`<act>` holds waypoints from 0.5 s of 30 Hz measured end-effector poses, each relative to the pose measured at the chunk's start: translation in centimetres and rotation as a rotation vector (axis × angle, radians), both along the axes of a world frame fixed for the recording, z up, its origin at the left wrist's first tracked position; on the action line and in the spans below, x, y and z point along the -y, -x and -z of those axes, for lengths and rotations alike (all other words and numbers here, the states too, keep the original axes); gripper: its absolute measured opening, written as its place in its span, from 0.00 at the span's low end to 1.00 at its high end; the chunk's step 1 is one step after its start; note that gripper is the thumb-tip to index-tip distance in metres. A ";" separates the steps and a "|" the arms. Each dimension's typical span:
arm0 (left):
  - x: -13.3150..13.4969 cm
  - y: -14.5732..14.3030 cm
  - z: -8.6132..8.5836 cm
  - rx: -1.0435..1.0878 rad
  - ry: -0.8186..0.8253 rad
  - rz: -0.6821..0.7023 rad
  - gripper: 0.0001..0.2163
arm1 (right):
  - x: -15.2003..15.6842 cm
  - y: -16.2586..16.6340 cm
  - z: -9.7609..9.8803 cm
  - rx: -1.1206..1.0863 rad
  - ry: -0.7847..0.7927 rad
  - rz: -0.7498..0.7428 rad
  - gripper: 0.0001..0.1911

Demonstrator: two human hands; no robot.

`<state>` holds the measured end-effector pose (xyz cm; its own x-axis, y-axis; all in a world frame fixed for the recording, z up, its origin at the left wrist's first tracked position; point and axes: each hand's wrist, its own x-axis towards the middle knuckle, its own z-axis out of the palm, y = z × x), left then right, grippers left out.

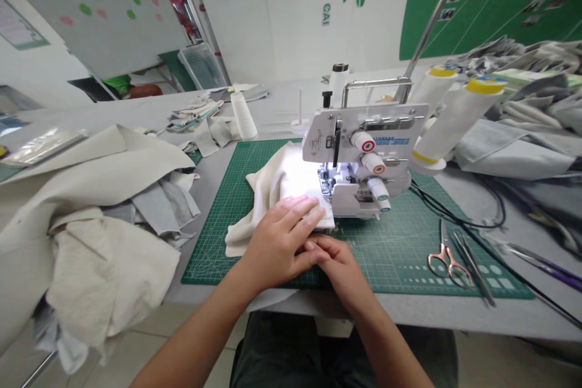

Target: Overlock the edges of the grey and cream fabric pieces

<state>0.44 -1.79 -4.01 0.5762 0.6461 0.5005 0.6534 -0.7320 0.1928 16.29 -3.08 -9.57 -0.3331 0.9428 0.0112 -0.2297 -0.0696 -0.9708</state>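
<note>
A piece of cream fabric (268, 188) lies on the green cutting mat, its right edge beside the needle area of a white overlock sewing machine (364, 139). The machine's lamp lights the cloth brightly. My left hand (286, 233) rests flat on the fabric with its fingers stretched toward the presser foot. Just below and to the right, my right hand (334, 257) has its fingers curled together at the fabric's near edge, close to my left thumb. Whatever those fingers pinch is hidden.
Copper-handled scissors (450, 264) and tweezers (475, 270) lie on the cutting mat (391, 260) at right, near black cables (459, 218). Large thread cones (459, 115) stand behind the machine. Cream cloth (100, 170) is heaped at left; more fabric (522, 139) is piled at right.
</note>
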 end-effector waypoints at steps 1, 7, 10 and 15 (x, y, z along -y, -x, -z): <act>0.0 0.0 0.0 -0.007 0.000 0.001 0.25 | 0.0 0.0 0.1 -0.003 0.003 0.000 0.14; -0.4 -0.1 -0.2 -0.043 0.014 -0.007 0.27 | 0.0 0.1 0.0 -0.022 0.016 -0.004 0.17; -0.6 -0.2 -0.5 -0.046 0.007 -0.019 0.30 | 0.0 0.1 -0.1 -0.037 0.010 -0.021 0.19; -0.8 -0.3 -0.8 -0.063 0.024 -0.035 0.32 | 0.1 0.1 -0.1 -0.044 -0.030 -0.051 0.19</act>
